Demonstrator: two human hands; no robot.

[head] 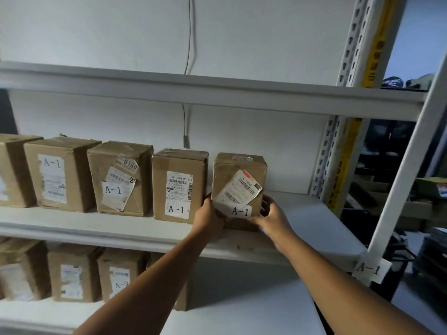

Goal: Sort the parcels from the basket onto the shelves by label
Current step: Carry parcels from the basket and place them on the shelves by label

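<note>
Gripping A-1 parcel [238,189] — left hand [209,217], right hand [272,216] | shelf [302,228] open rightward

Hidden, cropped and unreadable bits on the A-1 and A-2 shelves

Leftmost box [11,170] on the middle shelf cut by the left edge; lower corners of the held parcel [239,189] covered by the left hand [209,218] and right hand [271,213], finger contact behind it unseen; small print on its shipping label [238,189] too small to read; lower-shelf boxes [72,274] blurred, one behind the left forearm [145,286]; dark clutter [396,82] at right indistinct.
</note>
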